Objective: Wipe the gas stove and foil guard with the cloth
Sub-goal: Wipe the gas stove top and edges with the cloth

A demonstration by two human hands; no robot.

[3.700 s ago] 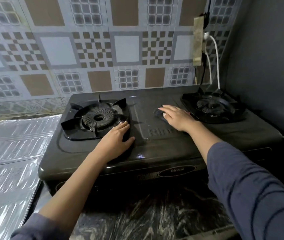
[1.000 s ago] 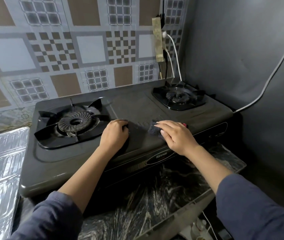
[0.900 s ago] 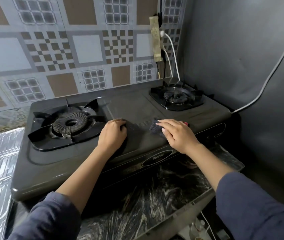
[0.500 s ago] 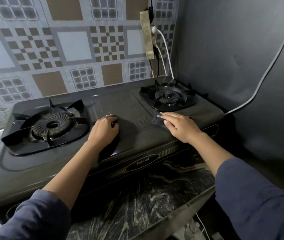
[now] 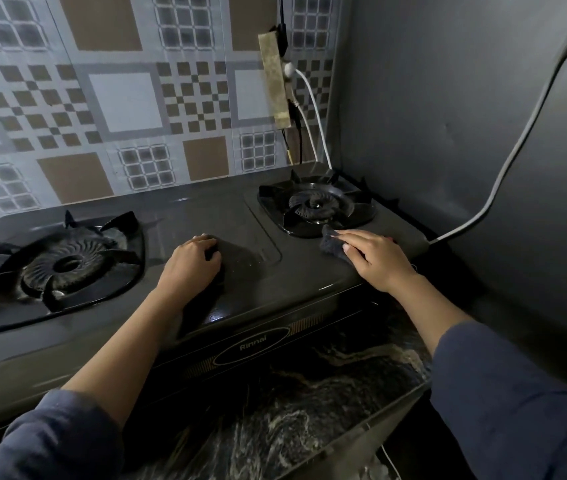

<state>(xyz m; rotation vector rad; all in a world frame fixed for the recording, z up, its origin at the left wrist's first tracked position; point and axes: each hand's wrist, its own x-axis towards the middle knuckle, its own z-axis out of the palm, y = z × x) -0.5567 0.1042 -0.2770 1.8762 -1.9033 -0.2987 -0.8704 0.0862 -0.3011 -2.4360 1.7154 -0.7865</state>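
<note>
A dark two-burner gas stove (image 5: 250, 292) sits on a marbled counter. My right hand (image 5: 377, 259) presses a dark cloth (image 5: 332, 244) flat on the stove top, just in front of the right burner (image 5: 316, 204). My left hand (image 5: 190, 263) rests knuckles up on the middle of the stove top, fingers curled, nothing visible in it. The left burner (image 5: 63, 263) lies to its left. The foil guard is out of view.
A patterned tiled wall (image 5: 126, 105) stands behind the stove, a grey wall (image 5: 465, 133) to the right. A socket strip (image 5: 275, 77) with white cables hangs above the right burner. A grey cable (image 5: 503, 181) runs along the right wall. The counter edge (image 5: 361, 434) is near me.
My right hand has slid the cloth from the middle of the stove top to the right, up to the right burner. My left hand stayed in place. The view turned right, and the foil left the frame.
</note>
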